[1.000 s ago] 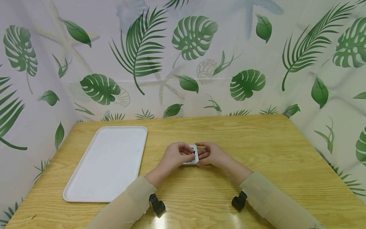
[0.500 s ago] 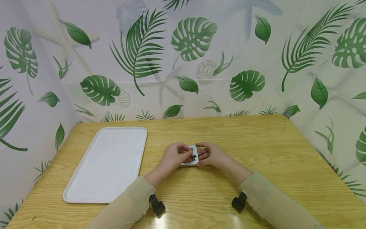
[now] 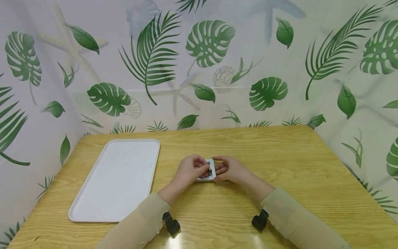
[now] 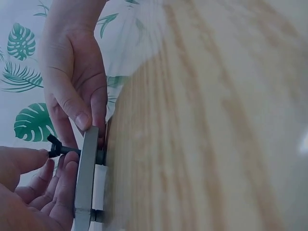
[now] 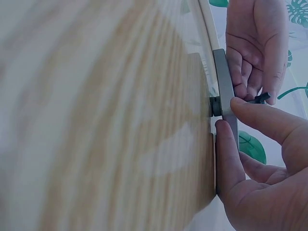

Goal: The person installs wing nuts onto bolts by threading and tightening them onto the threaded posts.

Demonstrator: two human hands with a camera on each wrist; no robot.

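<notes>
A small pale metal plate [image 3: 212, 177] with round holes lies between my hands, raised off the table on short dark feet [image 4: 98, 215] in the left wrist view. A dark wing bolt [image 4: 56, 147] stands in it, its threaded shank showing between head and plate. My left hand [image 3: 190, 168] pinches the wing head with its fingertips, the other fingers curled beside the shank. My right hand [image 3: 231, 169] grips the plate's right end, thumb on the upper face and a finger [image 5: 226, 144] at the underside in the right wrist view.
A white rectangular tray [image 3: 115, 180] lies at the left on the wooden table [image 3: 280, 152]. A leaf-patterned cloth [image 3: 230, 45] hangs behind the table and along its sides. Dark devices [image 3: 171, 224] sit on both wrists.
The wing bolt's head has turned, its dark wings pointing another way in each frame, as my left fingertips shift slightly. My right hand keeps its hold on the plate.
</notes>
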